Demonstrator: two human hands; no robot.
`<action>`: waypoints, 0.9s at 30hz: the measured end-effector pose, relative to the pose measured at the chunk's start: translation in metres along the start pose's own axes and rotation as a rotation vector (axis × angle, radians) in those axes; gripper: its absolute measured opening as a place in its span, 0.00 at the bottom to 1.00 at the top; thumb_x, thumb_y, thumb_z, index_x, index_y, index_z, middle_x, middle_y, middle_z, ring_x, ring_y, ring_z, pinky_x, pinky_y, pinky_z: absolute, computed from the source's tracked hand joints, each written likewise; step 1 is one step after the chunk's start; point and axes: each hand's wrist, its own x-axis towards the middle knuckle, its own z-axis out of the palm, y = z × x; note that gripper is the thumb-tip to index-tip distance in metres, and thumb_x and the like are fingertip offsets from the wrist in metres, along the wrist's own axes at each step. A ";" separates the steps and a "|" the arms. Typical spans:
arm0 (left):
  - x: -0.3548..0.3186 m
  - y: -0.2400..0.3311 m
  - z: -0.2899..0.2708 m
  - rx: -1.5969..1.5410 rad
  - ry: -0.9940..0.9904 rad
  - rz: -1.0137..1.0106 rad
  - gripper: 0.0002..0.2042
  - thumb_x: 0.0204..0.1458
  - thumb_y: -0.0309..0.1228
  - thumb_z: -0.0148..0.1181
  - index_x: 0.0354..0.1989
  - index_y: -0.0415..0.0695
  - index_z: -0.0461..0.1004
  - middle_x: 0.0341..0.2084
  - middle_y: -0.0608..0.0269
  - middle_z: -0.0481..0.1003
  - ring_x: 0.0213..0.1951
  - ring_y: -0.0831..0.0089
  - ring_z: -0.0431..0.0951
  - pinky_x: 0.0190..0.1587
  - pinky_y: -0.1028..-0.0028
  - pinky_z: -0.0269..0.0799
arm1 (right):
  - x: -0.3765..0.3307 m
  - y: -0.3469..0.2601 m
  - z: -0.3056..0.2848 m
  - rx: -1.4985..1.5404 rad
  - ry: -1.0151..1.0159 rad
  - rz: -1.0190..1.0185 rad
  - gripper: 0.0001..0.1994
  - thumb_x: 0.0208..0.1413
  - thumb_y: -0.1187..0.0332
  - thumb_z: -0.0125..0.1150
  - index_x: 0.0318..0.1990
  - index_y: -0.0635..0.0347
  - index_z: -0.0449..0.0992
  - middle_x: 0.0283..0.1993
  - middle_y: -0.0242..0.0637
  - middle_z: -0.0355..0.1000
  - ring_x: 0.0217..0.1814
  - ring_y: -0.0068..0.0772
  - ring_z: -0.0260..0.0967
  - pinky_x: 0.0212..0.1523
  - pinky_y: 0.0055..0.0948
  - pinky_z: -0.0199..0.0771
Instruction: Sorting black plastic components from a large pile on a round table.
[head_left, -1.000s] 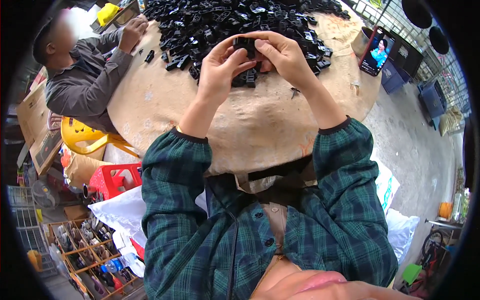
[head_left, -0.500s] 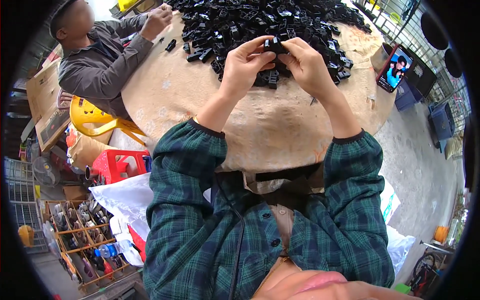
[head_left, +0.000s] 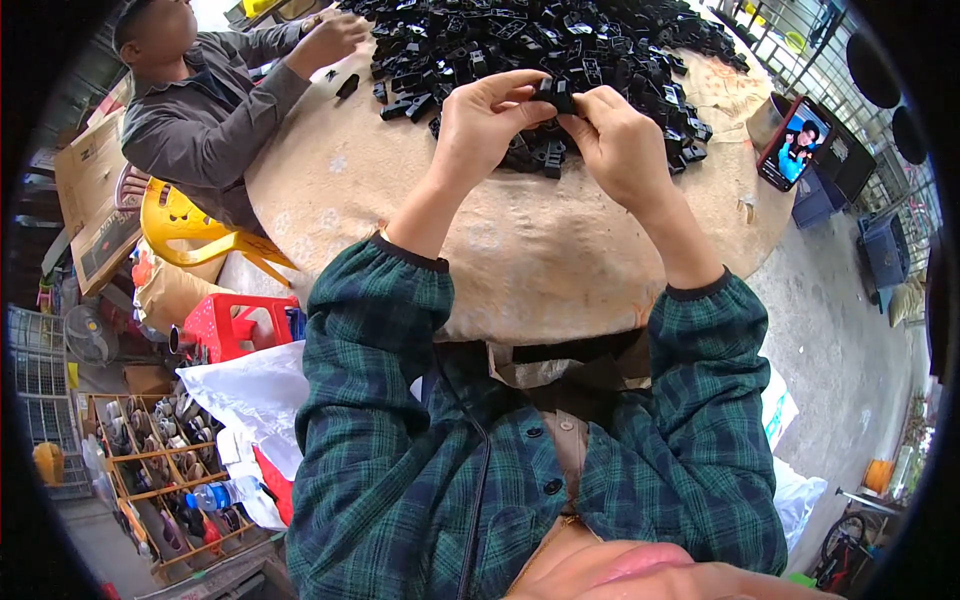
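Note:
Between my two hands, over the near edge of a heap, is a small black plastic part (head_left: 556,94). My left hand (head_left: 478,130) pinches it from the left with thumb and forefinger. From the right, the thumb and fingers of my right hand (head_left: 622,145) are closed on the same part. Its finer shape is partly covered by my fingertips. Beyond and beneath my hands spreads a large heap of similar black plastic parts (head_left: 480,45) on the cloth-covered round table (head_left: 560,265).
A co-worker in a grey jacket (head_left: 215,125) sits at the table's left side, hands over the heap's edge. A phone (head_left: 795,145) with a lit screen leans at the right edge. A yellow chair (head_left: 190,230) and red stool (head_left: 235,325) stand at left.
Both hands stay on the black part, which has shifted and turned slightly between my fingers. The co-worker's hands have moved a little to the right.

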 end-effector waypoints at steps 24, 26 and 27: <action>-0.010 0.026 -0.001 0.470 -0.787 -0.153 0.12 0.47 0.29 0.56 0.39 0.37 0.73 0.26 0.59 0.76 0.28 0.76 0.76 0.32 0.77 0.73 | 0.000 0.028 0.003 0.238 -0.230 0.173 0.10 0.50 0.65 0.58 0.28 0.64 0.77 0.19 0.36 0.71 0.20 0.21 0.68 0.22 0.21 0.66; -0.024 0.038 0.011 0.666 -0.931 -0.147 0.14 0.43 0.34 0.60 0.36 0.39 0.73 0.25 0.55 0.75 0.27 0.67 0.76 0.32 0.72 0.71 | -0.006 0.017 0.013 0.052 -0.315 0.202 0.14 0.48 0.61 0.59 0.33 0.64 0.76 0.22 0.42 0.72 0.24 0.34 0.72 0.26 0.29 0.70; -0.028 0.025 0.015 0.677 -0.921 -0.067 0.14 0.42 0.36 0.62 0.34 0.39 0.74 0.24 0.55 0.75 0.28 0.65 0.76 0.31 0.71 0.71 | -0.008 0.014 0.016 -0.046 -0.342 0.209 0.15 0.47 0.59 0.59 0.35 0.63 0.75 0.23 0.43 0.73 0.26 0.37 0.72 0.28 0.30 0.70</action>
